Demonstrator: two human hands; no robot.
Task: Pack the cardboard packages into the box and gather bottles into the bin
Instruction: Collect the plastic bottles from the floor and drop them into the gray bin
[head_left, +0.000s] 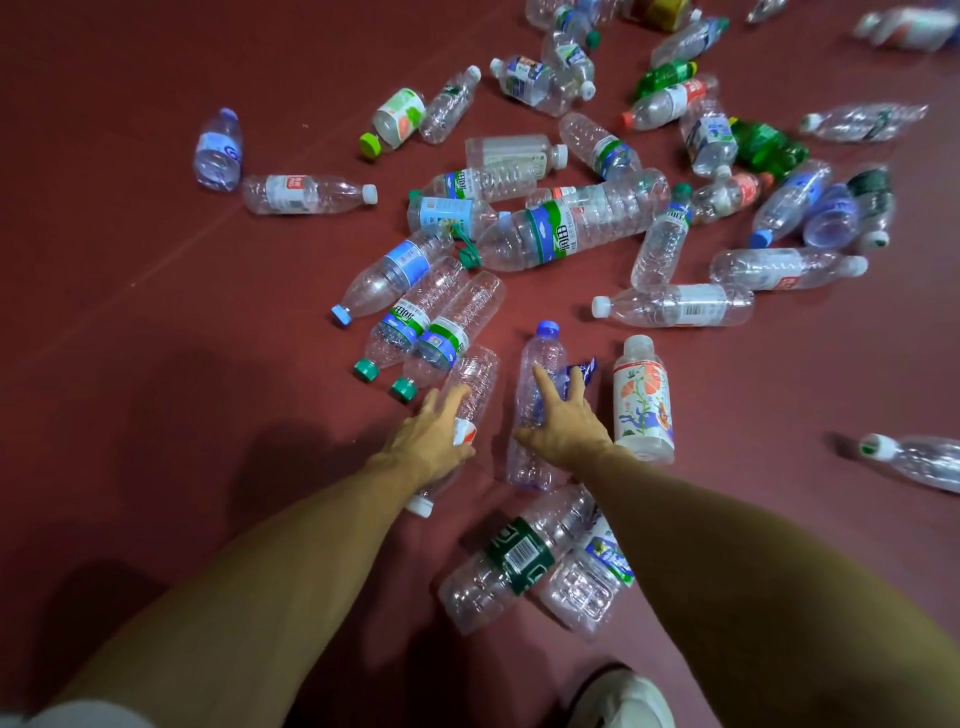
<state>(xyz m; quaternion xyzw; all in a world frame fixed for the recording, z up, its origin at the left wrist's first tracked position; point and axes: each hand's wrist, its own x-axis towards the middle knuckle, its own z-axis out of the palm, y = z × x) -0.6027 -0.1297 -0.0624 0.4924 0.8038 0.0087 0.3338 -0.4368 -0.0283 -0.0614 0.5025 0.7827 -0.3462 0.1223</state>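
Several empty plastic bottles lie scattered over a dark red floor (156, 322). My left hand (434, 441) wraps around a clear bottle with a red-and-white label and a white cap (475, 379). My right hand (563, 423) rests with spread fingers on a clear bottle with a blue cap (543, 358); whether it grips the bottle is unclear. A white floral-label bottle (643, 400) lies just right of that hand. Two bottles, one with a dark green label (511, 558), lie between my forearms. No bin, box or cardboard package is in view.
A dense pile of bottles fills the middle and upper right, with a large green-label bottle (566, 228) at its centre. Two stray bottles (306, 195) lie at the upper left. A lone bottle (919, 460) is at the right edge. My shoe (631, 699) shows at the bottom.
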